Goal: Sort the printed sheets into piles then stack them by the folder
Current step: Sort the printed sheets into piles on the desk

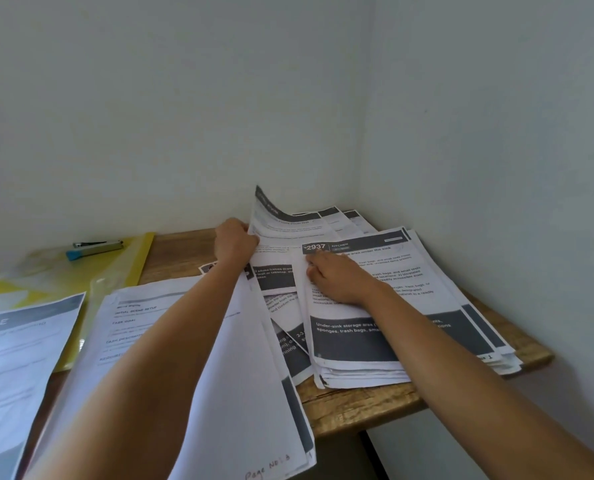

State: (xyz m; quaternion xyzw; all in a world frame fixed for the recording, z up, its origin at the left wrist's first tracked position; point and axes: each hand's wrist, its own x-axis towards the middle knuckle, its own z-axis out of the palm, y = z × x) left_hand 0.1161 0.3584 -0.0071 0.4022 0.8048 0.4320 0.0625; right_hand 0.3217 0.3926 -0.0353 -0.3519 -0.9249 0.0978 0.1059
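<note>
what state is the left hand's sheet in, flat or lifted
Lifted: the left hand grips the sheet and its far corner curls upward.

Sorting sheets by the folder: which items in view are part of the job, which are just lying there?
Job:
- lifted sheet, gripped by left hand
- 2937 pile, right hand touching it
- middle pile
- left pile
- yellow folder

Lying about:
- pens on the folder
- wooden table, only the support
</note>
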